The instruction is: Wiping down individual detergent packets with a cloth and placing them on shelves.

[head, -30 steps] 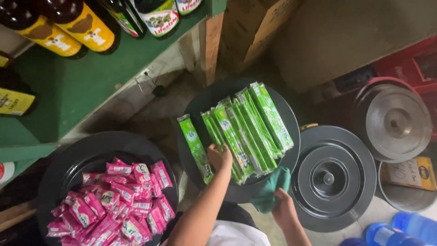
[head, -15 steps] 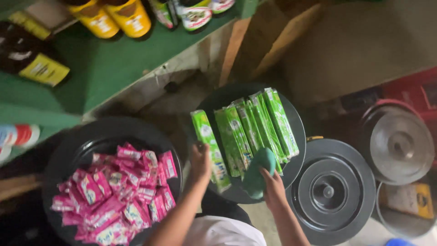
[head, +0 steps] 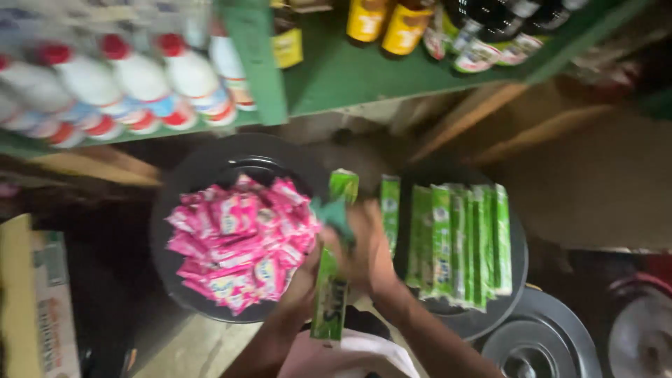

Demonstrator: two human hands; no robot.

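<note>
My left hand (head: 302, 278) grips a long green sachet strip (head: 329, 301), which stands upright between two round black trays. Over the strip's upper part my right hand (head: 369, 246) presses a teal cloth (head: 334, 215). Several more green strips (head: 455, 238) lie side by side on the right tray (head: 519, 262). A heap of pink sachets (head: 238, 241) fills the left tray (head: 166, 210). The picture is blurred by motion.
A green shelf (head: 350, 70) runs overhead with white red-capped bottles (head: 140, 84) and yellow and dark bottles (head: 392, 24). A cardboard box (head: 42, 301) stands at the left. Grey round lids (head: 539, 343) sit at the lower right, below wooden beams (head: 483, 119).
My left hand has lifted one green strip off the right tray toward the middle. My right hand has brought the teal cloth onto it. The view has swung left.
</note>
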